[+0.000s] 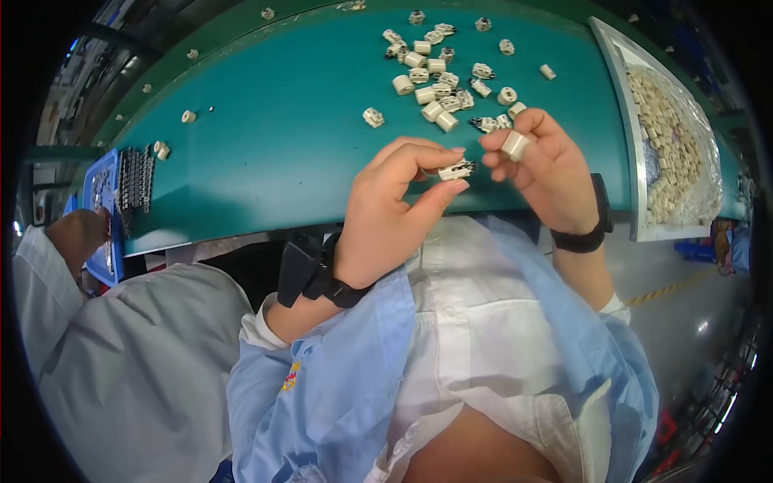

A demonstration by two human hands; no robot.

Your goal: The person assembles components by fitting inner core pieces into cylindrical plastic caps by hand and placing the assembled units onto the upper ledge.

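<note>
My left hand [403, 193] pinches a small white connector insert [456, 171] with dark metal pins at its right end, between thumb and fingertips. Close by on the right, my right hand [551, 173] holds a cream plastic cap [515, 146], a short hollow-looking cylinder, between thumb and fingers. The two parts are apart. Just beyond my hands, a loose pile of cream caps [424, 95] and white inserts [483, 71] lies on the green work surface [282, 137]. One insert [373, 117] lies alone to the left of the pile.
At the right stands a metal-edged tray [636, 173] with a clear plastic bag full of cream caps [664, 145]. On the left, a co-worker's hand [80, 233] is at a blue bin [101, 262], beside rows of dark metal parts [135, 179]. Two caps lie near there.
</note>
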